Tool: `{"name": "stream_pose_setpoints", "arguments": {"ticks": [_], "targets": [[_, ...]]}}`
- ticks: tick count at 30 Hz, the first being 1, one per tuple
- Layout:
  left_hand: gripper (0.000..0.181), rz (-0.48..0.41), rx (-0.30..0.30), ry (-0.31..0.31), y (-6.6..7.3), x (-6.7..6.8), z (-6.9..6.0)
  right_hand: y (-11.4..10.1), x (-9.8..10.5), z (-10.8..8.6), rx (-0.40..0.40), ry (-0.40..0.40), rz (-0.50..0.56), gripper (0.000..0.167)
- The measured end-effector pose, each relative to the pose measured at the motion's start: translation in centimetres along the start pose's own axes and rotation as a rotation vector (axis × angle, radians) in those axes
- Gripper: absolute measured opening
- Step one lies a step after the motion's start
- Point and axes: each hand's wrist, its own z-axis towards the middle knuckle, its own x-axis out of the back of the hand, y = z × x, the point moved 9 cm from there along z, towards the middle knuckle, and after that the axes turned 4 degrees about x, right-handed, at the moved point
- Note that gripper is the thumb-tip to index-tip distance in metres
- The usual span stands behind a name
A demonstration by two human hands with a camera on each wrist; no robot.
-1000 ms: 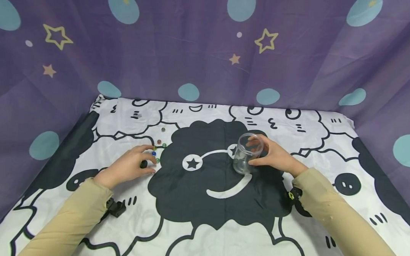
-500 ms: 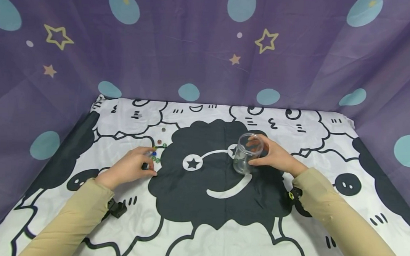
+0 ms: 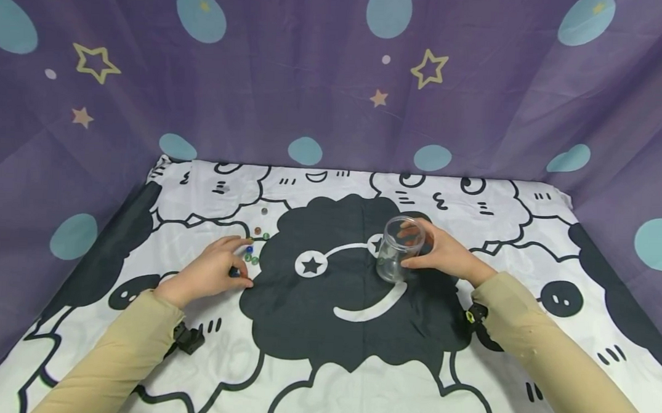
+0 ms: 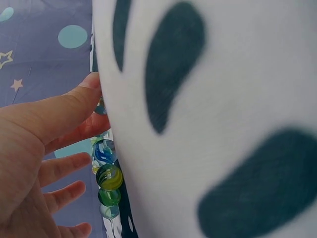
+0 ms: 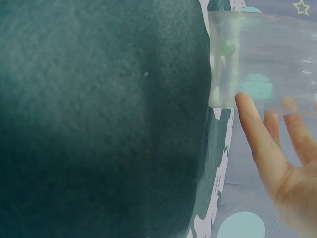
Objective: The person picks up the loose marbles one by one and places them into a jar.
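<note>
At the left, my left hand [image 3: 208,272] is low over the cloth, thumb and index finger drawn together. Its wrist view shows a small glass marble [image 4: 100,107] between them, partly hidden, while the other fingers stay spread. Close by lie a blue marble [image 3: 249,250], a green marble [image 3: 254,260] and several others. My right hand [image 3: 445,254] holds a clear, lidless jar [image 3: 389,261] from its right side, thumb in front and fingers behind. Near the jar's bottom, a green marble [image 5: 228,48] shows through the wall.
A reddish marble [image 3: 258,231] and a dark marble [image 3: 264,211] lie farther back. The black-and-white cartoon cloth [image 3: 325,329] covers the table, and a purple curtain [image 3: 313,95] hangs behind and at both sides.
My left hand's index finger has curled down and closed toward the thumb, uncovering another green marble beside it. The right hand and jar stay in place.
</note>
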Motion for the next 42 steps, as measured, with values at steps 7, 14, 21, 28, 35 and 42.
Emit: {"name": "stream_pose_setpoints", "arguments": {"ticks": [7, 14, 21, 28, 35, 42], "targets": [[0.016, -0.008, 0.011, -0.022, -0.05, -0.21, 0.0, -0.03, -0.04, -0.04, 0.001, 0.0, 0.003, 0.069], [0.014, -0.013, 0.016, -0.028, -0.08, -0.22, -0.05, 0.08, -0.02, -0.05, -0.005, 0.0, 0.003, 0.07], [0.013, -0.019, 0.01, -0.019, -0.1, -0.06, -0.08, 0.15, 0.01, -0.01, -0.007, 0.0, -0.002, 0.07], [0.012, -0.024, 0.014, -0.006, -0.05, 0.1, -0.12, 0.09, 0.04, 0.02, -0.008, 0.001, -0.007, 0.07], [0.011, -0.03, 0.018, 0.012, -0.2, 0.34, -0.08, -0.02, 0.01, 0.02, -0.002, 0.003, -0.006, 0.07], [0.01, -0.03, 0.008, 0.025, -0.05, 0.58, -0.08, -0.03, -0.03, -0.02, -0.002, 0.004, -0.002, 0.07]]}}
